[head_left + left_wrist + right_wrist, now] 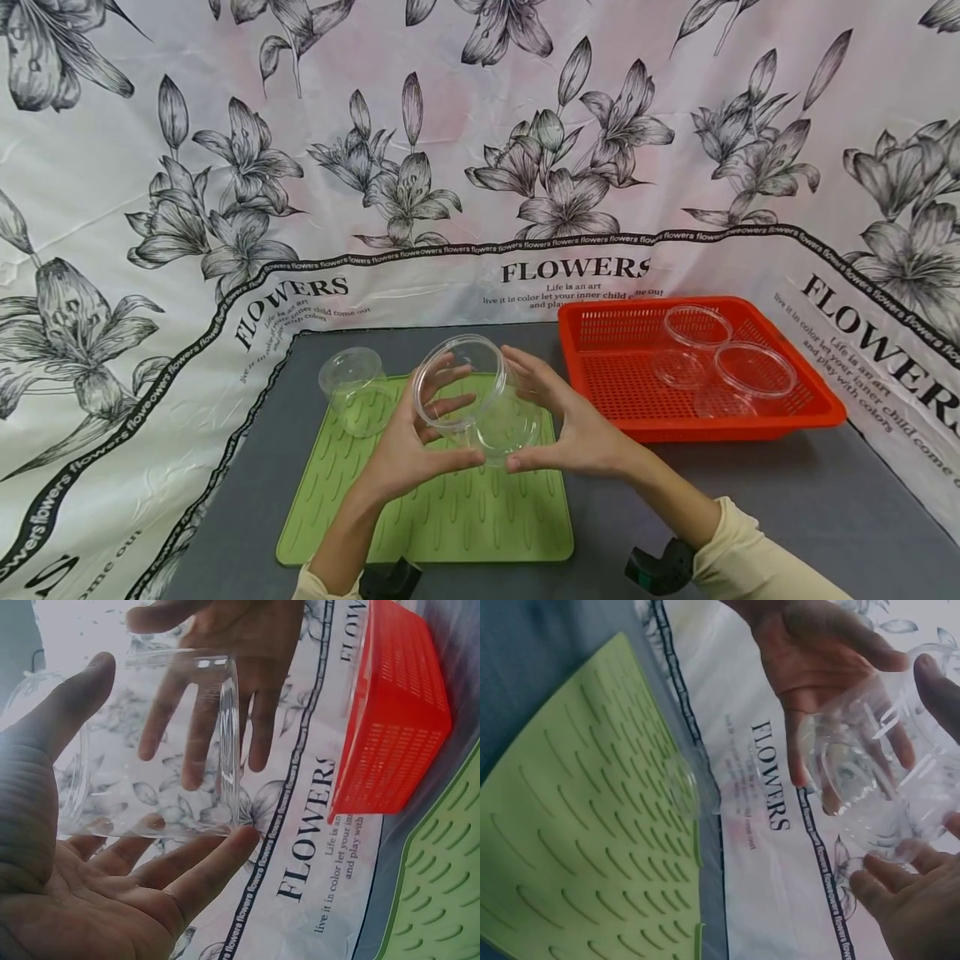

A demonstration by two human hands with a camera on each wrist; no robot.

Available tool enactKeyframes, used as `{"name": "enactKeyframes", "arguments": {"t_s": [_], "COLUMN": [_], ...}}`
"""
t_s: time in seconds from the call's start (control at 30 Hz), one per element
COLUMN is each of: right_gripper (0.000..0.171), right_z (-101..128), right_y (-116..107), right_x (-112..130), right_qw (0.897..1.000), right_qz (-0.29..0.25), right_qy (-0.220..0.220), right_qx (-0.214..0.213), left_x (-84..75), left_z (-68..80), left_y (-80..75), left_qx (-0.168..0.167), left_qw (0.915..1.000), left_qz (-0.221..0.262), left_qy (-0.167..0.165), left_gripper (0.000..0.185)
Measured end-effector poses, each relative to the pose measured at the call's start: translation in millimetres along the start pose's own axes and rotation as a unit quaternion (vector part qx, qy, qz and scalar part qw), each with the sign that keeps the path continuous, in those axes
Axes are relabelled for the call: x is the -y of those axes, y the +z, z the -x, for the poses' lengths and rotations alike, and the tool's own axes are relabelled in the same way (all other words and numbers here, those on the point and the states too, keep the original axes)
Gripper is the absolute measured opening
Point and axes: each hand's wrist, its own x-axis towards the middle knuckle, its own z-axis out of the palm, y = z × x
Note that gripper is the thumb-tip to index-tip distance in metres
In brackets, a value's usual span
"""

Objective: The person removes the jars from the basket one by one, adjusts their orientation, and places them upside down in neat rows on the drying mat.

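One tub [475, 398] pinched between left hand [411, 446] and right hand [573, 425], fingers spread; second tub [357, 391] at nine o'clock; three lids [753, 368] in basket [600, 377] at two o'clock.

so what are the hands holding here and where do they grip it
A clear plastic cup, tilted on its side above the green mat. The left hand and the right hand hold it by its side wall, near rim and base.

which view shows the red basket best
The head view: the whole red basket shows on the grey table, with clear lids inside. The left wrist view shows only one corner of it from the side, contents hidden. The right wrist view does not show it.
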Motion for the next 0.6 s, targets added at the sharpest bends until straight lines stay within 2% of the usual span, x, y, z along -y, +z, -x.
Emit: {"name": "enactKeyframes", "arguments": {"t_s": [0.27,0.6], "right_gripper": [0.111,0.106], "right_z": [-0.8,0.1], "right_y": [6.9,8.8], "right_x": [-0.9,-2.2], "right_qw": [0.999,0.999], "right_qz": [-0.001,0.003], "right_qy": [-0.028,-0.025], "right_qx": [-0.018,-0.034], "left_x": [-2.6,0.9], "left_z": [-0.2,1.5], "left_y": [4.5,5.8], "left_qx": [0.001,0.01], "left_qw": [0.9993,0.9975], "left_qz": [0.036,0.068], "left_qy": [0.0,-0.013], "left_gripper": [0.109,0.108]}}
